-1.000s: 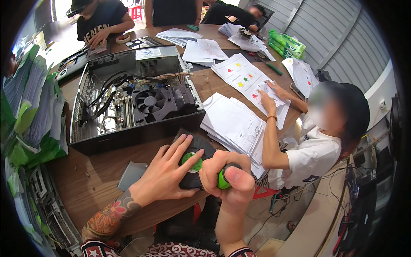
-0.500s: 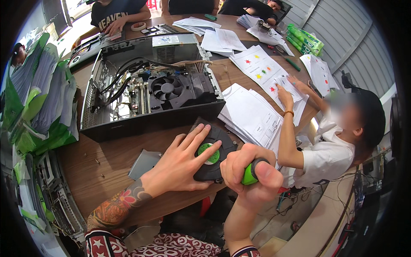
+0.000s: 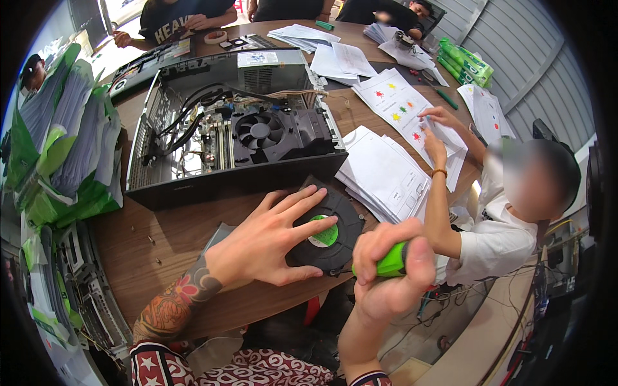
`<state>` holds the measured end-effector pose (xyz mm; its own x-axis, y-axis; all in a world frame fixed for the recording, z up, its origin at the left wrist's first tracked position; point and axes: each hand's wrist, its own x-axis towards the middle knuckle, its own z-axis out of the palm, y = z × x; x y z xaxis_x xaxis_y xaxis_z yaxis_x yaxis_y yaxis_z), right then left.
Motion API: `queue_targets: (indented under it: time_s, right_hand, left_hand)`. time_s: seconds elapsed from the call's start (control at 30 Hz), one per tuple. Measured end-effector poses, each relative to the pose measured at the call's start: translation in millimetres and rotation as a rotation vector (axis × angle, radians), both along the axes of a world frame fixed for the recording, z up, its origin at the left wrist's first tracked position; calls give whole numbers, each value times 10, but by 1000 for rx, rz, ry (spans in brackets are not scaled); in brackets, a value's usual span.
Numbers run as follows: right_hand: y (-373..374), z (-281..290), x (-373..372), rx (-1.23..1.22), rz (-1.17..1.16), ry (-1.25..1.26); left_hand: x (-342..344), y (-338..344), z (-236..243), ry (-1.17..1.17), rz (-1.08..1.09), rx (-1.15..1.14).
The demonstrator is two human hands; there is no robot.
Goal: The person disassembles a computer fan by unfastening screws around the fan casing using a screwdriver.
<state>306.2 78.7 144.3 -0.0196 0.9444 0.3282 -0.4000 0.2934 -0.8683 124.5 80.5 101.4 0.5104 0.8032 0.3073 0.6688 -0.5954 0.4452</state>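
A black blower fan (image 3: 343, 215) with a round green label lies on the table just in front of me. My left hand (image 3: 270, 241) rests over its left side, fingers spread and stretched out on top of it. My right hand (image 3: 393, 270) is closed around the green handle of a screwdriver (image 3: 390, 260). The thin shaft points left at the fan's lower right edge; its tip is hard to make out. Partly under my left forearm lies a flat grey piece (image 3: 219, 237). Behind the fan stands an opened black desktop computer case (image 3: 238, 174) with cables and a cooling fan inside.
Small screws (image 3: 152, 240) lie on the table at left, beside green bags of papers (image 3: 71, 141). Paper stacks (image 3: 380, 174) lie right of the case. A co-worker in white (image 3: 483, 238) reaches over printed sheets (image 3: 402, 106). Other people stand or sit across the table.
The screwdriver handle has tilted from near upright to more sideways in my right hand. My left hand stays on the fan. The view has shifted slightly. The co-worker's hands have moved over the sheets.
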Motion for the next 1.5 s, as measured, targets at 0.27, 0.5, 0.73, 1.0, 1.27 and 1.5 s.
queue_targets:
  time_s: [0.27, 0.5, 0.73, 1.0, 1.27, 1.5]
  right_hand:
    - [-30, -29, 37, 107, 79, -44]
    - [-61, -12, 16, 107, 55, -70]
    - [-39, -19, 41, 58, 93, -21]
    - [-21, -10, 82, 90, 128, 14]
    - [-36, 8, 64, 76, 122, -87]
    - [-41, -28, 109, 94, 116, -66]
  left_hand:
    - [24, 16, -57, -6, 11, 16]
    - [40, -6, -61, -11, 18, 6]
    - [29, -17, -92, 0, 24, 5]
    - [60, 30, -63, -2, 17, -19]
    - [62, 10, -25, 10, 42, -29]
    - [79, -10, -43, 26, 64, -16]
